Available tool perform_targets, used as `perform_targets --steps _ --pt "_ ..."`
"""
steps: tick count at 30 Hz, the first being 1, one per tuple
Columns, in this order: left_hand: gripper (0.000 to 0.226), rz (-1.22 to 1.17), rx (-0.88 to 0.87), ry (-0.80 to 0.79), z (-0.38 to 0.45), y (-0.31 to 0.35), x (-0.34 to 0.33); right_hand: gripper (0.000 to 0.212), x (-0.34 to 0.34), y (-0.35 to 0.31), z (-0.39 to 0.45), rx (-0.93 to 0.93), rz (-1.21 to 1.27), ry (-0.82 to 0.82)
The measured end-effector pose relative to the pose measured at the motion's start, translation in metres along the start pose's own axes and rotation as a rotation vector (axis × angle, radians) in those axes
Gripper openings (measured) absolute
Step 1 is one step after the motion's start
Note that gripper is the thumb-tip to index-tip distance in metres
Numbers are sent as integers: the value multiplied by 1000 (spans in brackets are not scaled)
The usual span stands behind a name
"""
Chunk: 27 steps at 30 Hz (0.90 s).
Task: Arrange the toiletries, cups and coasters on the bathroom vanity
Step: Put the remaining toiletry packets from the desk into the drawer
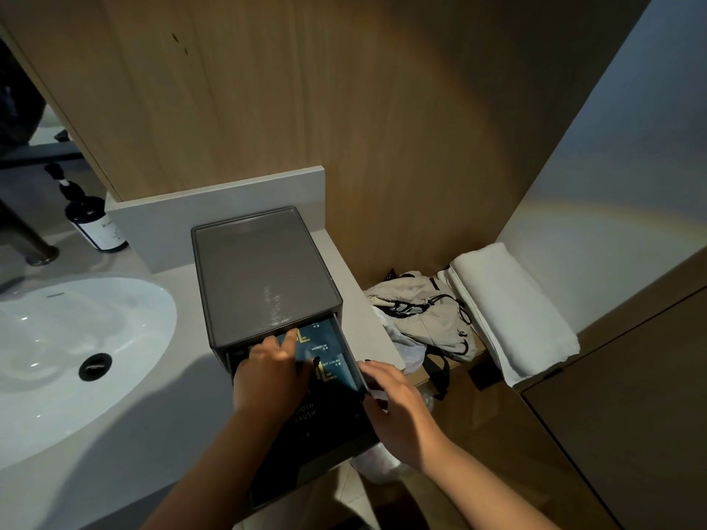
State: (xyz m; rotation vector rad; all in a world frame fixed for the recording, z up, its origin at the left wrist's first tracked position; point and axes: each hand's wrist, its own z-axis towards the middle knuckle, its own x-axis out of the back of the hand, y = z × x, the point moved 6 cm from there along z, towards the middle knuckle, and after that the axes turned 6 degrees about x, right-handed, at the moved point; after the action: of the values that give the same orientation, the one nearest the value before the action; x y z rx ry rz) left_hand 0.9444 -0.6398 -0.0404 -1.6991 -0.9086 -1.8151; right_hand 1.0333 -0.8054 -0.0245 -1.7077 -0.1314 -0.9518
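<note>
The left hand point(267, 371) is laid flat, fingers straight, on the dark packets point(329, 351) inside the pulled-out drawer point(306, 449). The right hand point(394, 407) is curled round the drawer's right edge, well apart from the left. The drawer belongs to a grey box point(264, 273) set on the vanity point(183, 300), beside the basin point(69, 357). A dark bottle point(95, 223) stands behind the basin. To the right, a folded towel point(512, 311) and a jacket point(424, 311) are seen on a lower shelf.
</note>
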Motion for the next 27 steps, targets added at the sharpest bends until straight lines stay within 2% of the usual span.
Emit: perform_targets --steps 5,9,14,17,22,27 --pt "52 -34 -6 99 -10 3 10 52 7 -4 10 -26 -33 -109" --pt "57 -114 81 85 -26 0 25 55 13 -14 20 30 -100 -127" --pt "56 -223 88 145 -51 -4 57 54 20 -38 32 242 -266 -127" --pt "69 -259 74 46 -69 -9 66 56 18 -60 40 401 -346 -183" --pt "70 -281 214 37 -109 -29 88 61 1 -91 48 580 -401 -315" --pt "69 -277 342 36 -150 -63 105 64 -32 -124 43 664 -437 -447"
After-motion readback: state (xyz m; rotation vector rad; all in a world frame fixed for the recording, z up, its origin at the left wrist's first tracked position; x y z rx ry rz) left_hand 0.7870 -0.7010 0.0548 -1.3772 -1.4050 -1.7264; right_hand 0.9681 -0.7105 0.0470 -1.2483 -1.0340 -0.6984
